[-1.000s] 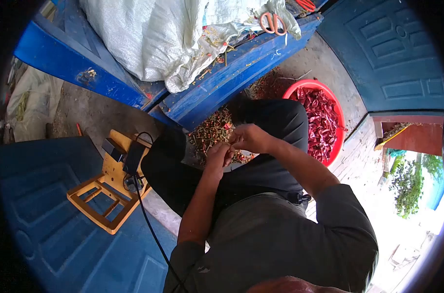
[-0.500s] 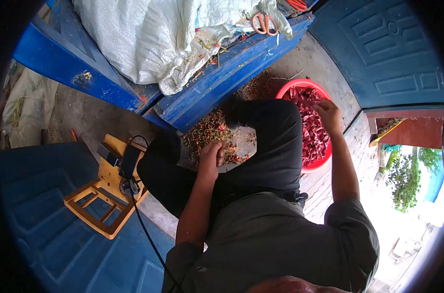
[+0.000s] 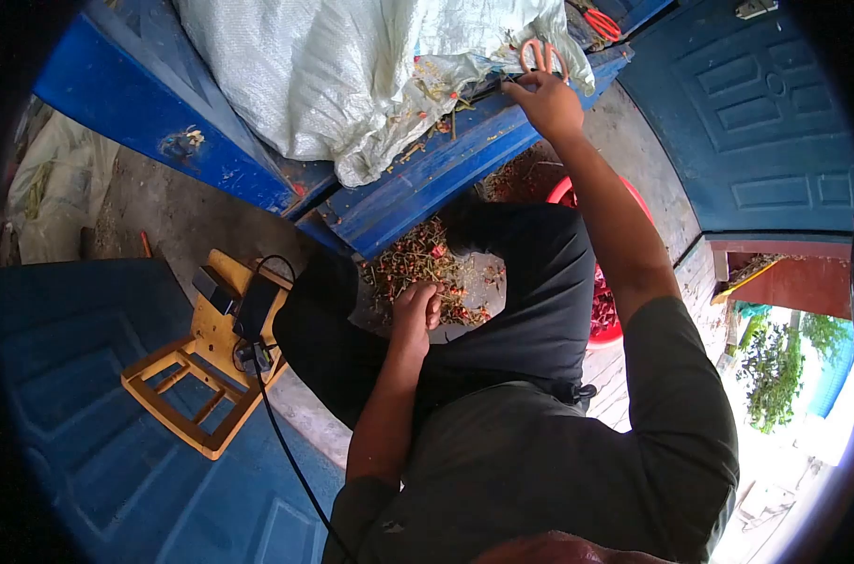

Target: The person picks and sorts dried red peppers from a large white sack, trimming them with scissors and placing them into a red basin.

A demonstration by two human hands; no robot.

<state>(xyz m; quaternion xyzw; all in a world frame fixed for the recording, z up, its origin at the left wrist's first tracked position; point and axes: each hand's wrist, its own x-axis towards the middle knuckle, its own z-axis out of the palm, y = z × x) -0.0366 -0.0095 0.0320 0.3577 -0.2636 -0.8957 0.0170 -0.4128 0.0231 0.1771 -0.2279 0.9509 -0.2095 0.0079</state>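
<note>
While the right hand (image 3: pixel 551 108) is beside the white sack (image 3: pixel 300 80), fingers narrow, any grip unclear, the scissors (image 3: pixel 532 54) lie just beyond its knuckles, handles outward; the left hand (image 3: pixel 417 310), curled, contents hidden, is farther.

"What stands around us?"
"A blue worktop (image 3: pixel 455 158), a panelled blue door (image 3: pixel 775 117) over on the right, a similar blue panel (image 3: pixel 79 376) on the left, and a wooden chair (image 3: pixel 208 324) near that one."
"And the floor (image 3: pixel 154 202)?"
"Grey in here; on the right, daylight bleaches the ground (image 3: pixel 779 503) white near green foliage (image 3: pixel 770 376)."
</note>
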